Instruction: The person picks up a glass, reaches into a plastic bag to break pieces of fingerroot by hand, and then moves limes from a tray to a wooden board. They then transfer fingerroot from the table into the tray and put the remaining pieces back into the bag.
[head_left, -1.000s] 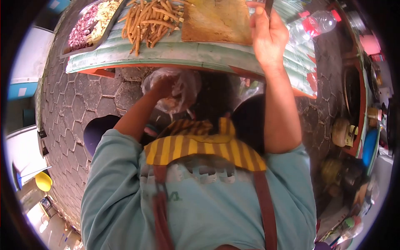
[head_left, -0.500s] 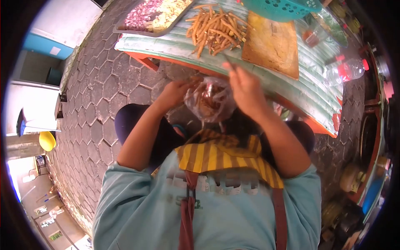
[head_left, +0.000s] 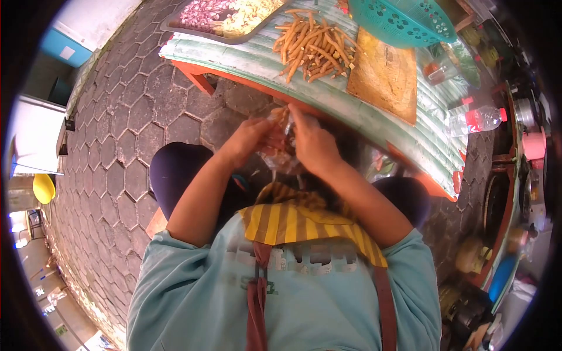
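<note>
Above a clear plastic bag (head_left: 282,162) between my knees, my two hands meet. My left hand (head_left: 250,140) is closed, its fingers curled round a light brown root (head_left: 282,115) that is mostly covered. My right hand (head_left: 316,143) is closed too, with the index finger stretched along what looks like a small knife (head_left: 290,127); only a narrow dark part shows. Brown pieces lie in the bag, partly hidden by my hands. On the table (head_left: 234,65) beyond, a pile of finger-shaped brown roots (head_left: 316,48) lies beside a wooden cutting board (head_left: 383,79).
A dark tray (head_left: 234,38) of chopped purple and pale pieces stands at the back left. A teal basket (head_left: 404,23) overlaps the board's far end. At the right are a drinking glass (head_left: 439,71) and a plastic bottle (head_left: 477,121). The orange table edge runs just past my hands.
My right hand has come back from the table edge, down and left to my left hand over the bag. My left hand has turned inward slightly. The view has shifted a little.
</note>
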